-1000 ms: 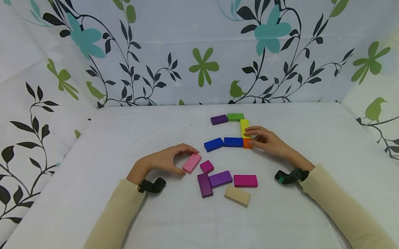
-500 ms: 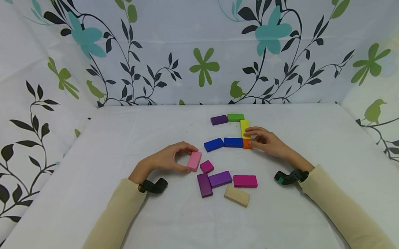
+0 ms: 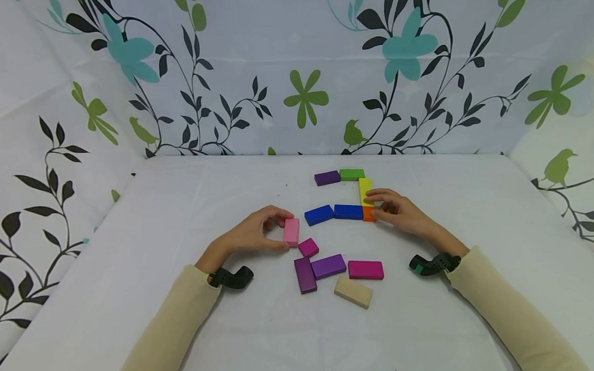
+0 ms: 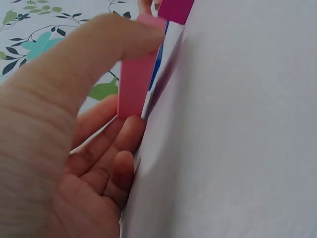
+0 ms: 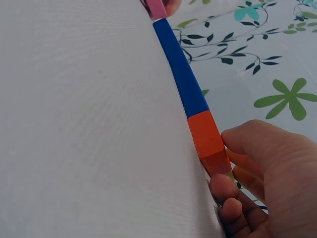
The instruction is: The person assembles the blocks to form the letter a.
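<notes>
In the head view my left hand (image 3: 256, 230) pinches a pink block (image 3: 291, 232) between thumb and fingertips, at the left end of a row of blocks. That row has two blue blocks (image 3: 319, 215) and a short orange block (image 3: 369, 213). A yellow block (image 3: 365, 191) joins the orange one and runs away from me to a green block (image 3: 352, 175) and a dark purple block (image 3: 327, 178). My right hand (image 3: 401, 210) rests against the right side, its thumb at the orange block and forefinger on the yellow one. A small magenta block (image 3: 308, 247) lies just in front of the pink block.
Nearer me lie a plum block (image 3: 305, 276), a violet block (image 3: 328, 267), a longer magenta block (image 3: 366, 270) and a beige block (image 3: 353, 291). They stand on a white-covered table (image 3: 263, 334). A patterned cloth (image 3: 252, 34) hangs behind it.
My left hand has moved the pink block right and away from me, turning it from slanted to nearly straight up and down in view. My right hand has stayed in place.
</notes>
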### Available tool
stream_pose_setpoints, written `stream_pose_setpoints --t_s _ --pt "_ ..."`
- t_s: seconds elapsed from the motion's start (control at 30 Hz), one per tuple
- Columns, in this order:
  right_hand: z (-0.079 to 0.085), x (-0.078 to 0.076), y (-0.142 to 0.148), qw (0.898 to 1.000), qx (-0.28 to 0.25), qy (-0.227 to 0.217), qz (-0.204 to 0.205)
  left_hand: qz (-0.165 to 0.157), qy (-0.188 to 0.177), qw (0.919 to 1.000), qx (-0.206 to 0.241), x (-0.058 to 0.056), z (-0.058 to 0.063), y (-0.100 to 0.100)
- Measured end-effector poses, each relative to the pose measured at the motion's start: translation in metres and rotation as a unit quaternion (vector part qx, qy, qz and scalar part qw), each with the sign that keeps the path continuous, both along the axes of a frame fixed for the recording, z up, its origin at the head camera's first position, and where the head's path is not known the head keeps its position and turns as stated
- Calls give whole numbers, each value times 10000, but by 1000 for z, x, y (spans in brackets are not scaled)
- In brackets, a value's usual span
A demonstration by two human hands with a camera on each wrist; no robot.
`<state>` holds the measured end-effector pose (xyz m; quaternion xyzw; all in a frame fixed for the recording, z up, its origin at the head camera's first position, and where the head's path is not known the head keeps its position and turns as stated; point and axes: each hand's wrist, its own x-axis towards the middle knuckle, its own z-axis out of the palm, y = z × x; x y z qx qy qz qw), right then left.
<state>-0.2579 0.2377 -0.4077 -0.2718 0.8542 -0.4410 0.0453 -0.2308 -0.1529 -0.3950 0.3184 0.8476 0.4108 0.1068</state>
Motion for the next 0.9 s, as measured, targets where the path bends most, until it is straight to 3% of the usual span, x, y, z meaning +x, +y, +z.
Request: stream_pose_setpoints --t_s 0.3,0.47,0.9 --pt "-1 0 1 10000 -73 -20 19 404 397 9983 143 0 -6 10" --pt "-3 0 1 10000 -43 -4 44 505 419 9978 134 3 -6 17" --pt "-1 0 1 10000 -61 13 58 280 378 9986 233 7 -4 22"
